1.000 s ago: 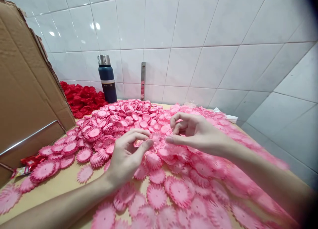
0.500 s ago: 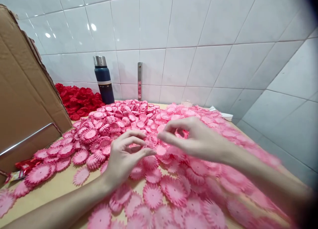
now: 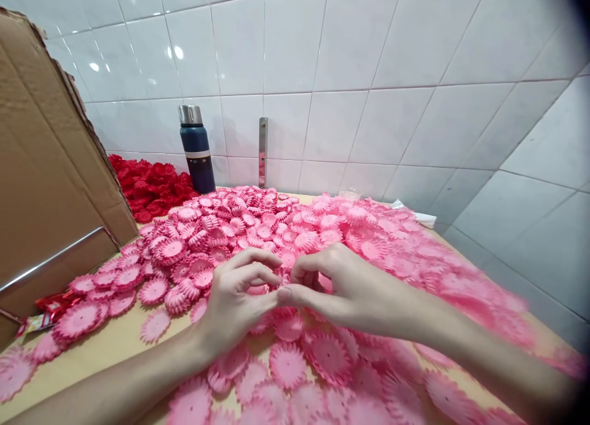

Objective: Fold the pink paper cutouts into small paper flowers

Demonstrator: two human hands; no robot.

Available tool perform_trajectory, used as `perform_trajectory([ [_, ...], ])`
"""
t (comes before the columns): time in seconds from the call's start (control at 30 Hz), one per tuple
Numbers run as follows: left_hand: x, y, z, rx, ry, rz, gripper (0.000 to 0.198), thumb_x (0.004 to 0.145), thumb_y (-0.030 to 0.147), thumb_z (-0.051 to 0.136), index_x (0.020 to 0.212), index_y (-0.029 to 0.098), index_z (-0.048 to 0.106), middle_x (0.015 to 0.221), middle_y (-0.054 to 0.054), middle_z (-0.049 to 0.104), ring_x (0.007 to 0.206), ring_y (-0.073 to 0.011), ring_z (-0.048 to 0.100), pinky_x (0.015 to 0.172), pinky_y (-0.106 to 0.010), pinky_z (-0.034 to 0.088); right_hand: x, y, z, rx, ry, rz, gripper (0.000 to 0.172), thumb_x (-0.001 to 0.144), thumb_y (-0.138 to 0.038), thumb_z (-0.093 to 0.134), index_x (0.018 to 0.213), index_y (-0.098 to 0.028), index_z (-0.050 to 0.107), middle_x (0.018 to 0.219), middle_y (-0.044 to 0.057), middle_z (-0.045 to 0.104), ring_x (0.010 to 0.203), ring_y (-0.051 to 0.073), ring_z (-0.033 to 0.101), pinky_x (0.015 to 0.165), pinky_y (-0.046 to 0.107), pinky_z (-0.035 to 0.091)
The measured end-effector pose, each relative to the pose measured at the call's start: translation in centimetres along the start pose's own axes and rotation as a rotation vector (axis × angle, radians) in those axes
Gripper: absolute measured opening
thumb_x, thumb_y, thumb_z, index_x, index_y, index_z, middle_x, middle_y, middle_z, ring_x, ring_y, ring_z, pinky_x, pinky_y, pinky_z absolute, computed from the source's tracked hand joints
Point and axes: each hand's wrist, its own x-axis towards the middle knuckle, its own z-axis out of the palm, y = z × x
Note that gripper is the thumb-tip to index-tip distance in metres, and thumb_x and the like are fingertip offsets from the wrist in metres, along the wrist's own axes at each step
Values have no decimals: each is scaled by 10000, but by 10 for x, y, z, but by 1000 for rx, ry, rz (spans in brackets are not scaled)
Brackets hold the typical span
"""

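Several pink fringed paper flower discs (image 3: 286,363) cover the wooden table (image 3: 110,342). My left hand (image 3: 235,302) and my right hand (image 3: 341,286) meet fingertip to fingertip just above the pile, near the middle of the view. Both hands have curled, pinching fingers. A small pink flower piece (image 3: 258,288) shows between the left thumb and fingers. What the right fingertips pinch is hidden behind the fingers.
A heap of red flower discs (image 3: 152,188) lies at the back left beside a dark blue flask (image 3: 197,148). A large cardboard box (image 3: 46,166) with a metal bar stands at the left. White tiled walls close the back and right.
My right hand has come down and left until its fingertips touch the left hand's. The left hand has stayed in place with its pinch tightened.
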Motion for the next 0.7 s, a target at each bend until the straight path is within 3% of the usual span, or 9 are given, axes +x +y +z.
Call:
perform_trajectory([
  [0.2, 0, 1, -1, 38, -18, 71, 133, 650, 171, 817, 635, 164, 685, 885, -64, 684, 771, -164, 659, 665, -261, 539, -2, 2, -4, -13, -1, -126, 252, 906, -243, 508, 682, -170, 597, 567, -26, 559, 485, 80, 448, 476, 236, 330],
  [0.37, 1, 6, 2, 31, 29, -12, 189, 682, 193, 794, 586, 153, 636, 833, -67, 689, 737, -165, 655, 564, -233, 529, -1, 14, -12, -427, 127, -216, 263, 811, -124, 488, 556, -184, 458, 504, -25, 463, 449, 87, 354, 474, 268, 272],
  [0.47, 1, 7, 3, 48, 64, 8, 225, 728, 162, 752, 563, 148, 600, 793, -55, 677, 714, -146, 647, 571, -220, 514, 0, 24, -17, -656, 244, -244, 265, 794, -110, 457, 550, -192, 398, 500, -7, 456, 447, 99, 329, 473, 289, 229],
  [0.53, 0, 8, 2, 59, 104, 44, 269, 749, 132, 726, 539, 147, 557, 780, -37, 664, 699, -122, 636, 596, -211, 504, -1, 35, -27, -762, 349, -192, 275, 778, -98, 454, 543, -200, 354, 488, 0, 446, 445, 106, 335, 480, 295, 227],
  [0.6, 0, 11, 1, 68, 138, 65, 295, 753, 116, 716, 529, 146, 526, 780, -25, 657, 696, -107, 629, 619, -207, 501, -5, 49, -41, -830, 541, -47, 315, 765, -134, 495, 528, -212, 302, 470, 3, 419, 437, 112, 337, 476, 295, 226],
  [0.7, 0, 14, 2, 12, 95, 12, 240, 752, 152, 728, 583, 151, 557, 831, -38, 674, 739, -123, 643, 631, -212, 524, -9, 59, -59, -832, 626, 52, 427, 831, -338, 550, 516, -222, 286, 418, -13, 361, 396, 106, 290, 460, 296, 223],
])
